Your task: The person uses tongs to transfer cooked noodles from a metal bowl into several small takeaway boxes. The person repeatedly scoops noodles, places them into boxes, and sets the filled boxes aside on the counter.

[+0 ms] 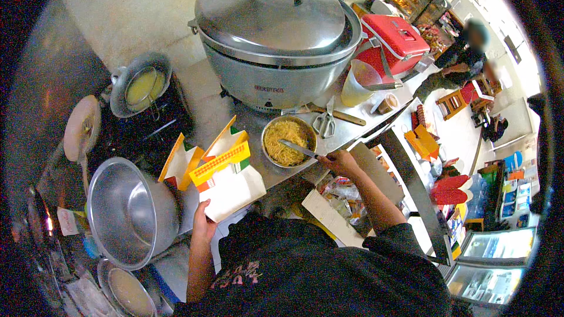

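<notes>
My left hand (204,222) grips the near edge of an open white takeaway box (226,171) with yellow, orange and green flaps, held above the steel counter (258,123). My right hand (341,161) holds the handle of metal tongs (297,148), whose tips reach into a small steel bowl of yellow noodles (286,140). The bowl stands just right of the box. A second folded box (179,163) stands to the left of the first.
A huge lidded steel cooker (275,29) stands behind the bowl. Scissors (325,122), a plastic jug (359,82) and a red cooler (392,42) lie to the right. A large empty steel bowl (130,211) and a pot of yellow liquid (141,85) sit left. Another person (464,58) works far right.
</notes>
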Available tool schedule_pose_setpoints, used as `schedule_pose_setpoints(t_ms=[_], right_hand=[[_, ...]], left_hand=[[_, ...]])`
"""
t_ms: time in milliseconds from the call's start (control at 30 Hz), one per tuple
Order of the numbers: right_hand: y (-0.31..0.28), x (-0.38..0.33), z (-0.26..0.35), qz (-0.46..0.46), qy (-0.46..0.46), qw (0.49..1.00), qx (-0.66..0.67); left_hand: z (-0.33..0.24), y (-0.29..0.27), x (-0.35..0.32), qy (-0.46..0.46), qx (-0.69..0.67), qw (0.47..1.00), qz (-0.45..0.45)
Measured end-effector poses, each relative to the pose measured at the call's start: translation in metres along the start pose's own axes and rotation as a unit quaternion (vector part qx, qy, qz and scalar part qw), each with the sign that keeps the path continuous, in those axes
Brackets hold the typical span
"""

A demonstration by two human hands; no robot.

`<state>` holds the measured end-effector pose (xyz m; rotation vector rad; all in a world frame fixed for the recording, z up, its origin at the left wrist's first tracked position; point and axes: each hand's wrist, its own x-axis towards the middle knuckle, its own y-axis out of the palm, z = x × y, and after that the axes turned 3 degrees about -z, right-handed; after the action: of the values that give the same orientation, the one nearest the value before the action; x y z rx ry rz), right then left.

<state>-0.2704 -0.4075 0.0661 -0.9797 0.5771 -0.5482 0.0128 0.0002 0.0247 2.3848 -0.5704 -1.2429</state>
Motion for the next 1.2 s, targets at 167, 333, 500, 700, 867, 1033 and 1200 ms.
schedule_pose_setpoints(t_ms=[167,333,500,700,867,1033,1200], right_hand=[[-0.005,-0.025,-0.006,-0.014,0.013,0.99,0.141],[-0.039,-0.039,0.017,-0.011,0.042,0.987,0.156],[-0.097,-0.053,0.054,-0.071,0.021,0.996,0.039],[-0.148,-0.03,0.114,-0.024,0.041,0.969,-0.243],[-0.135,0.01,0.186,0.009,-0.073,0.889,-0.452],[-0.183,0.002,0.194,-0.011,-0.059,0.88,-0.472],[-0.155,0.004,0.157,0.062,0.1,0.922,-0.368]], left_hand=[[-0.024,0.035,-0.016,-0.057,-0.053,0.988,0.136],[-0.036,0.053,-0.016,-0.094,-0.091,0.977,0.167],[-0.046,0.043,-0.005,-0.085,-0.082,0.987,0.113],[-0.046,0.04,0.0,-0.067,-0.065,0.988,0.125],[-0.046,0.04,0.007,-0.067,-0.072,0.988,0.121],[-0.044,0.029,0.009,-0.071,-0.072,0.988,0.119],[-0.041,0.027,0.0,-0.004,-0.053,0.995,0.082]])
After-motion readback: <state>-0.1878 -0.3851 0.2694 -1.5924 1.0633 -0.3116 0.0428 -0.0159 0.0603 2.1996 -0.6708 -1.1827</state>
